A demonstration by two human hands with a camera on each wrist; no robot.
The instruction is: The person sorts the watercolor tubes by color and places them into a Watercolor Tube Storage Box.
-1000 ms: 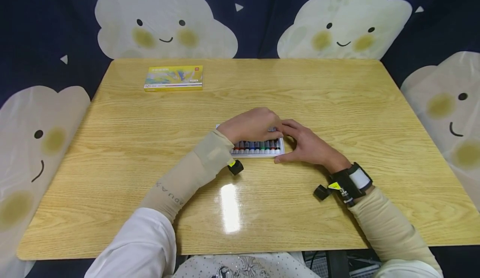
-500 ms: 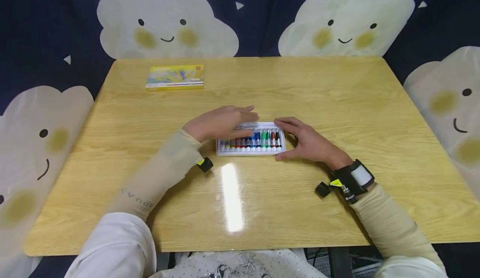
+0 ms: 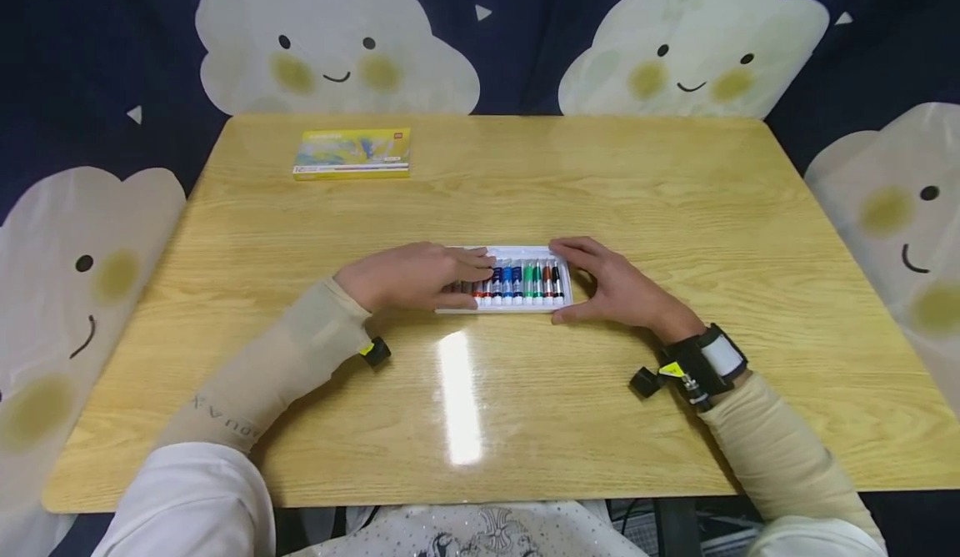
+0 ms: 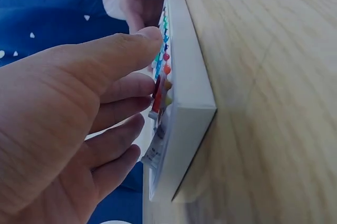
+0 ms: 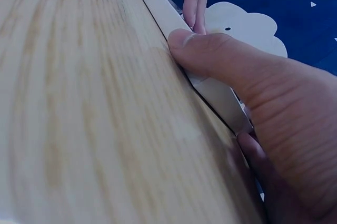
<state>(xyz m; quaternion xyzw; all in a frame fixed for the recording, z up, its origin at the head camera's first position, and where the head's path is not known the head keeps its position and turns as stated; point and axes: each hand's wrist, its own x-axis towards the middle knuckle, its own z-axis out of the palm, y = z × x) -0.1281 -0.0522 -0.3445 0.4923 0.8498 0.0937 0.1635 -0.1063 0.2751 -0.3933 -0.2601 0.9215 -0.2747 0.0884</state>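
A white tray (image 3: 517, 309) lies on the table with a row of small paint tubes (image 3: 536, 282) in many colours. My left hand (image 3: 420, 276) is over the tray's left end, fingers extended and nothing gripped. Its fingers hide the leftmost tubes in the head view. In the left wrist view, a red tube (image 4: 159, 95) lies close to the fingertips; whether they touch it I cannot tell. My right hand (image 3: 611, 286) holds the tray's right end, thumb at the near side and fingers at the far corner. The right wrist view has the thumb (image 5: 210, 56) pressed on the tray's wall (image 5: 218, 95).
A flat yellow box (image 3: 352, 154) with a printed picture lies at the back left of the wooden table (image 3: 637, 182). A dark curtain (image 3: 517, 32) with smiling clouds hangs behind the table and along its sides.
My left hand has moved left along the tray, from its right end to its left end, uncovering the tubes on the right. The right hand and tray have stayed nearly still.
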